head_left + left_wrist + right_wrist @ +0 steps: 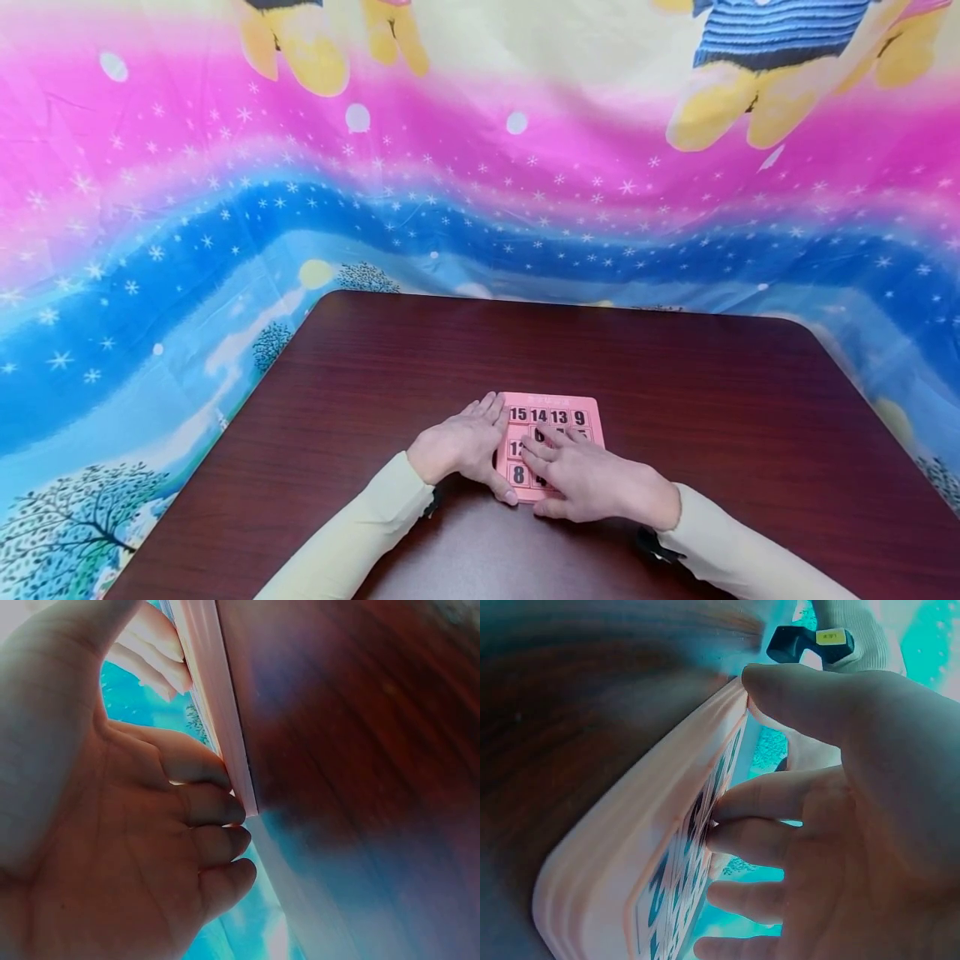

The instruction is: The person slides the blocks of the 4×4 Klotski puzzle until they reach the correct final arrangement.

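A pink number sliding puzzle [551, 402] lies flat on the table, its tiles bearing black numbers. The top row reads 15, 14, 13, 9; an 8 shows at the lower left. My left hand [465, 442] lies along the puzzle's left side, fingers extended toward the far corner and thumb by the near corner. In the left wrist view, fingertips [238, 840] touch its side edge. Over the lower right tiles reaches my right hand [600, 479], hiding several of them. Its fingers [754, 840] stretch across the tile face, and its thumb [787, 690] is at the near edge.
The dark reddish-brown wooden table [337, 375] has rounded far corners. Behind and beside it hangs a colourful cloth [465, 167] with snowflakes, trees and cartoon figures. A black wrist device [810, 645] with a yellow label sits by the left sleeve.
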Motion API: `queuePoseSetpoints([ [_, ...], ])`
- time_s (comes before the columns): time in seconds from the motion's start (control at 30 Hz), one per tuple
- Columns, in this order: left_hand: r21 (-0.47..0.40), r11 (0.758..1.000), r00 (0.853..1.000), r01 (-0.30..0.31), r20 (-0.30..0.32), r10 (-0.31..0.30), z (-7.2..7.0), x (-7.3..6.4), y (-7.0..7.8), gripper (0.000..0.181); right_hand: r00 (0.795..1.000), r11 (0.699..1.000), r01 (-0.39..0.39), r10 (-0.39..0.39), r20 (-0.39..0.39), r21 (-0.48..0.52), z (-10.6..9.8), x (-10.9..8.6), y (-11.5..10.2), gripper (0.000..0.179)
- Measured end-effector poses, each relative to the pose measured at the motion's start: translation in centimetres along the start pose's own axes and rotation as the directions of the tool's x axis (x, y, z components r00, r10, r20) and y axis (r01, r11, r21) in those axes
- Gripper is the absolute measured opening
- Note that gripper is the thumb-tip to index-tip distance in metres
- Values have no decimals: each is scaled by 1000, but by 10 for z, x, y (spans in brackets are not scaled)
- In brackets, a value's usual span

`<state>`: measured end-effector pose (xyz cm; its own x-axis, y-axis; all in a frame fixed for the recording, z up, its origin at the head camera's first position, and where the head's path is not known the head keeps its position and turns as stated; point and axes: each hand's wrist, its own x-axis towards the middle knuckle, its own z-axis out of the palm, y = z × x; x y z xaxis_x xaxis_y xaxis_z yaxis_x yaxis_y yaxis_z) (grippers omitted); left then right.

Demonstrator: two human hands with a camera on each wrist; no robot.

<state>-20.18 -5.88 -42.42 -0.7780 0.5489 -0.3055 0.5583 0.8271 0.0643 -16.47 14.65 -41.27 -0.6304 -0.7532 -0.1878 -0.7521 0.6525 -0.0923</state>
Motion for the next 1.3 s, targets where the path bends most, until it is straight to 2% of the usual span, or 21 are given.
queuePoseSetpoints([
  [0.3,2,1000,1000,3,4,-3,0,0,0,129,1000,1000,10,-10,13,-12,1,-4,-5,67],
  [0.5,-2,1000,1000,3,4,-3,0,0,0,129,1000,999,14,-14,12,43,-3,-3,1,64],
  [0.67,-8,1000,1000,2,6,-2,-1,0,0,130,999,997,-27,29,-23,71,-10,5,14,60],
  [0.8,-12,1000,1000,6,10,-5,-1,0,0,130,997,994,-78,80,-20,76,-13,15,25,60],
  [1.03,-26,1000,1000,9,12,-9,-2,1,0,131,990,985,-141,137,44,101,-14,27,35,62],
  [1.3,-17,1000,1000,14,17,-14,-1,1,0,131,987,980,-150,142,71,131,-8,34,38,65],
])
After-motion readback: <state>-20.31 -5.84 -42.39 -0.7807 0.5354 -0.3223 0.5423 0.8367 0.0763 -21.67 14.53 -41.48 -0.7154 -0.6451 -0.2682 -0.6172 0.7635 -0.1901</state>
